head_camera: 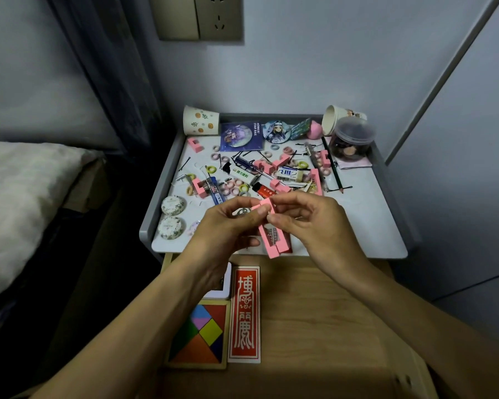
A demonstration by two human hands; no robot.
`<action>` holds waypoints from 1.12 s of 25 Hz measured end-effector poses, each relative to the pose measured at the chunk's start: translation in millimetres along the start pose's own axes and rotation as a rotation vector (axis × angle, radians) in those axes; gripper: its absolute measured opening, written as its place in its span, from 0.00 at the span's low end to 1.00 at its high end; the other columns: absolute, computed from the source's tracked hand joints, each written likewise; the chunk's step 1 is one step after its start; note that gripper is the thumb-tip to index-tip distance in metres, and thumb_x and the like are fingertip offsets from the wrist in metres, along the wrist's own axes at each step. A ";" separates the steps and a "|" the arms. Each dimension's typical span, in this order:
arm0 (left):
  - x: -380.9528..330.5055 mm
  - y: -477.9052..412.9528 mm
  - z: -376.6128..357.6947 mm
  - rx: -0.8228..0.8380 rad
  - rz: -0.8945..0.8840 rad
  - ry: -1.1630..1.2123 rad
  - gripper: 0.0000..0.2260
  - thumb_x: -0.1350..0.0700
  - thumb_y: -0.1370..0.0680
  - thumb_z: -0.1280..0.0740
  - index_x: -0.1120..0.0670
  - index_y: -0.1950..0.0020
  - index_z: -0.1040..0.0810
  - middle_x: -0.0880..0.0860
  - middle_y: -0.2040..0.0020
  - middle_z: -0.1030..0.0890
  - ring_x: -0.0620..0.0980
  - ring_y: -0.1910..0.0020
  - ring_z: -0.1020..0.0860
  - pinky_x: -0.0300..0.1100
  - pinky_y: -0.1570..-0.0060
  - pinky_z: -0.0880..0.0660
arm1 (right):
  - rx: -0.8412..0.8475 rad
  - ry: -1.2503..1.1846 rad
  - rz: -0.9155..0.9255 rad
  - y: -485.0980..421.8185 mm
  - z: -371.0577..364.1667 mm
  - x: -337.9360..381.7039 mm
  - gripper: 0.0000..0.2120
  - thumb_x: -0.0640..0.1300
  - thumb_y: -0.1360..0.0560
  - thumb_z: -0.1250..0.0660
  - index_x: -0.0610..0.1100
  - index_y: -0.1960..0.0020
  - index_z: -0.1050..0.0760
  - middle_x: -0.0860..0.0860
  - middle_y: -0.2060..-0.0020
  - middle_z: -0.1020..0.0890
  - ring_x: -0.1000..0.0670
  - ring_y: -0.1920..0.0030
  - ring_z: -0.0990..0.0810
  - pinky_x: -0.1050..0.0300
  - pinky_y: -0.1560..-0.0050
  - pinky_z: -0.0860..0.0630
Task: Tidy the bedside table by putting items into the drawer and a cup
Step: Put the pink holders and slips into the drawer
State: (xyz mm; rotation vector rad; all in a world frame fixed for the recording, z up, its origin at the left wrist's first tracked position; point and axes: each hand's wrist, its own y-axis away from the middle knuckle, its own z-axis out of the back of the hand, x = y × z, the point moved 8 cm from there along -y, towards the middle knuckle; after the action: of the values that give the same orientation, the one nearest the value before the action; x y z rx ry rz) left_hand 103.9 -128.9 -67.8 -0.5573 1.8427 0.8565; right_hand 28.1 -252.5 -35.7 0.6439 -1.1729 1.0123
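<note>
Both hands meet over the front of the grey bedside table [366, 226]. My left hand [228, 226] and my right hand [308, 223] pinch a bundle of pink puzzle pieces [272, 240] between fingertips, held above the table's front edge. More pink pieces [268, 165], small hair rings [236, 187], hairpins, an eraser [290, 174], a pencil [333, 168] and a lead box [215, 191] lie scattered on the table. A paper cup with orange dots [200, 120] lies on its side at the back left. The wooden drawer [314, 306] is pulled open below.
A second paper cup [336, 119] and a clear lidded jar [351, 139] stand at the back right. Two round tins [172, 217] sit at the table's left edge. In the drawer lie a tangram [199, 335] and a red box [245, 312]. A bed is left.
</note>
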 end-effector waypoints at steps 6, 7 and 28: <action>-0.9 2.1 0.1 -0.031 -0.008 0.053 0.12 0.61 0.24 0.30 0.64 0.43 0.19 0.60 0.55 0.17 0.49 0.60 0.18 0.36 0.61 0.20 | 0.008 0.041 0.039 2.4 -2.4 4.2 0.17 0.42 0.27 0.27 0.50 0.40 0.21 0.57 0.52 0.16 0.59 0.51 0.18 0.64 0.52 0.20; -1.0 1.9 1.4 -0.041 -0.008 0.073 0.12 0.61 0.24 0.30 0.65 0.44 0.19 0.60 0.54 0.17 0.50 0.58 0.18 0.37 0.58 0.20 | 0.023 0.043 0.035 4.0 -4.3 3.9 0.17 0.43 0.27 0.28 0.52 0.39 0.22 0.57 0.52 0.16 0.59 0.51 0.18 0.64 0.52 0.20; -27.8 3.0 25.0 -0.132 -0.133 -0.184 0.06 0.62 0.24 0.31 0.61 0.48 0.18 0.58 0.60 0.15 0.48 0.68 0.21 0.36 0.65 0.21 | 0.066 -0.015 0.010 4.9 -3.0 -3.9 0.16 0.38 0.28 0.27 0.45 0.40 0.20 0.53 0.51 0.14 0.56 0.52 0.15 0.57 0.50 0.18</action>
State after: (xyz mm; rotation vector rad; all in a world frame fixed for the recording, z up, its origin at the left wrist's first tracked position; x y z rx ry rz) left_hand 127.8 -107.8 -48.0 -0.6540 1.5726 0.9122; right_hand 24.9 -248.9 -40.7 0.6996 -1.1601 1.0598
